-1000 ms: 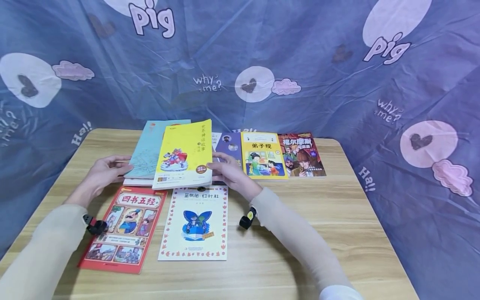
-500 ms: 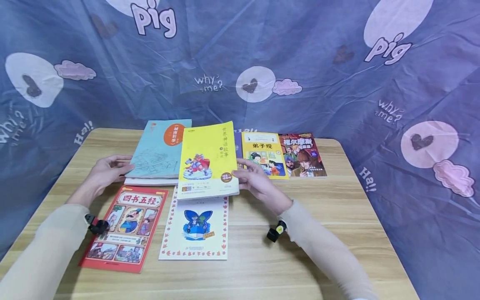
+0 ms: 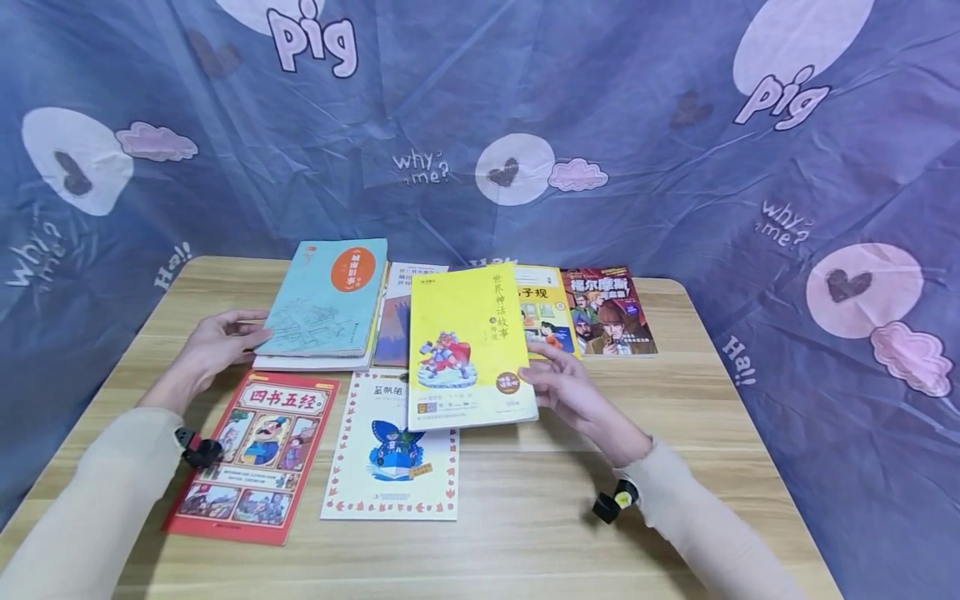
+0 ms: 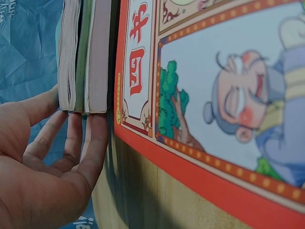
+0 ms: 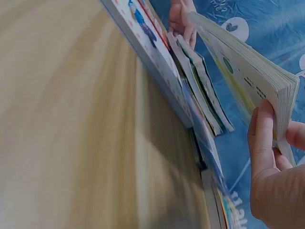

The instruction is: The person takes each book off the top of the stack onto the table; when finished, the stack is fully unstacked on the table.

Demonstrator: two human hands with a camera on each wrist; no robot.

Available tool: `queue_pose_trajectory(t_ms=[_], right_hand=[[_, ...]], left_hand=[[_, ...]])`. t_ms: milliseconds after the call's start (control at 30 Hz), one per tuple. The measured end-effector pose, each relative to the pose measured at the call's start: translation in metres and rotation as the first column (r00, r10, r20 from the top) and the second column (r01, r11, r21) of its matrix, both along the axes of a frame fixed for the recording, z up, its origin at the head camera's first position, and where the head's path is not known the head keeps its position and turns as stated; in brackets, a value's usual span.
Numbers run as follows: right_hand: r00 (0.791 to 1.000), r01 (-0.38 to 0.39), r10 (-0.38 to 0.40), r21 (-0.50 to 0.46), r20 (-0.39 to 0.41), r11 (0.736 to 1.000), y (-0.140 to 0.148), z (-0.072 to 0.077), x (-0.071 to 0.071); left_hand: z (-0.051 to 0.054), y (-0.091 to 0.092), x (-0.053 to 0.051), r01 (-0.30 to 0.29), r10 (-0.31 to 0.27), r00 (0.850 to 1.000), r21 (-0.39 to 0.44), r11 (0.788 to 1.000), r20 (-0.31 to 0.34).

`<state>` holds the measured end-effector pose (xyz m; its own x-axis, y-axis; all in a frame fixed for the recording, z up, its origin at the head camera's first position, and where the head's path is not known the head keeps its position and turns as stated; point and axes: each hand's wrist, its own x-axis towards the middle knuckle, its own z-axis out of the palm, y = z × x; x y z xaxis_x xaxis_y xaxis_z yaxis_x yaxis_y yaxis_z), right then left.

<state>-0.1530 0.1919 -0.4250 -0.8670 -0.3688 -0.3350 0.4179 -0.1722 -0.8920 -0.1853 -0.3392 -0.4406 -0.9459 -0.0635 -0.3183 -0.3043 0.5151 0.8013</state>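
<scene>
My right hand (image 3: 581, 400) grips the lower right edge of a yellow paperback book (image 3: 465, 342), raised above the table. The right wrist view shows its fingers (image 5: 261, 133) on one cover and the thumb (image 5: 296, 135) on the other side. My left hand (image 3: 213, 354) holds the left edge of a stack of books topped by a light-blue book (image 3: 315, 308). In the left wrist view its bent fingertips (image 4: 97, 119) touch the page edges (image 4: 71, 67), with the thumb at the top cover. A white butterfly-cover book (image 3: 390, 500) lies partly behind the yellow one.
A red comic-panel book (image 3: 255, 450) lies at the front left. Along the back sit a purple book (image 3: 395, 321), a yellow-framed book (image 3: 551, 317) and a dark detective-cover book (image 3: 611, 312). A patterned blue cloth (image 3: 450, 100) hangs behind the wooden table (image 3: 570, 550).
My right hand has carried the yellow book right and toward me, away from the light-blue book, uncovering its orange oval. My left hand has stayed at the stack.
</scene>
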Motion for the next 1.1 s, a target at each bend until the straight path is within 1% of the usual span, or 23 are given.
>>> queue_pose_trajectory(t_ms=[267,500,667,733,833,1000,1100], right_hand=[[0.999,-0.037,0.037,0.006,-0.023,0.999,0.040,-0.003,0.024],[0.999,-0.043,0.045,0.072,-0.029,0.996,0.074,-0.007,0.048],[0.994,-0.073,0.078,0.073,-0.075,0.995,0.096,-0.009,0.063],[0.991,-0.092,0.098,0.067,-0.094,0.994,0.103,-0.010,0.070],[0.987,-0.123,0.127,0.046,-0.102,0.991,0.113,-0.011,0.079],[0.980,-0.185,0.182,-0.032,-0.080,0.982,0.120,-0.017,0.096],[0.978,-0.203,0.199,-0.068,-0.061,0.977,0.120,-0.022,0.104]], left_hand=[[-0.001,-0.001,-0.001,-0.008,0.008,1.000,-0.006,1.000,0.015],[0.000,-0.001,0.000,0.008,-0.008,1.000,0.004,1.000,0.008],[0.000,-0.001,0.000,0.001,-0.001,1.000,-0.007,1.000,0.006],[0.000,0.000,0.000,0.001,-0.001,1.000,-0.001,1.000,0.008],[0.000,0.000,0.000,0.005,-0.005,1.000,0.001,1.000,0.008],[0.000,0.000,0.000,-0.002,0.002,1.000,-0.011,1.000,0.004],[0.000,0.001,-0.001,-0.011,0.011,1.000,-0.016,1.000,0.005]])
